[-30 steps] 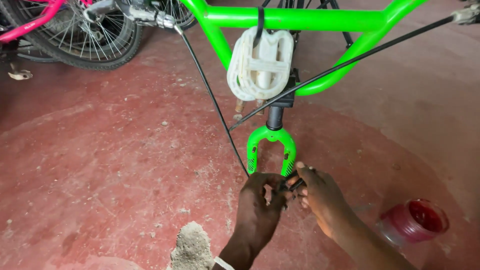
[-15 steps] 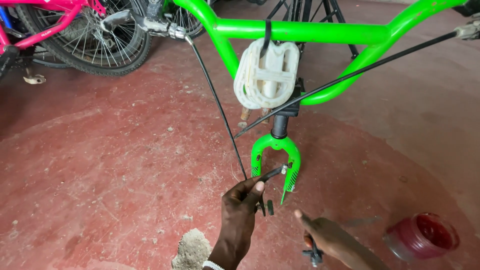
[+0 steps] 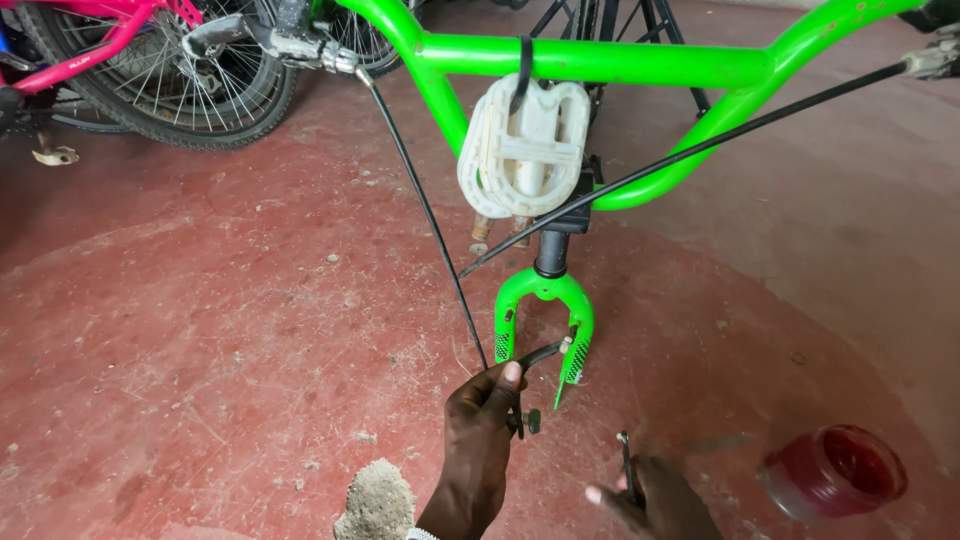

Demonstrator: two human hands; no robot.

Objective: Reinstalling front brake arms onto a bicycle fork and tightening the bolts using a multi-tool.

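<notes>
A dark metal brake arm sits pinched in the grip of the person's left hand, thumb on top and fingers curled shut around its lower end, just below and to the left of the bright green bicycle fork. The arm's upper tip reaches across to touch the fork's right leg, and a small bolt hangs beneath the fingers. A black brake cable runs down from above the fork to meet the same hand.

Below and to the right of the fork, the right hand is closed around a thin dark metal tool that stands upright out of the fist; the hand is blurred, so what kind of tool it is cannot be told.

Directly above the fork, two white plastic pedals hang from a black strap looped over the green handlebar, whose crossbar spans the top of the view. A second black cable slants from the fork crown up toward the handlebar's far right end.

Farther out, to the right of the fork and low on the red concrete floor, stands a small red tub, open at the top. A clump of pale, gritty material lies below and left of the fork. Up and well to the fork's left, a pink bicycle with a spoked wheel rests.
</notes>
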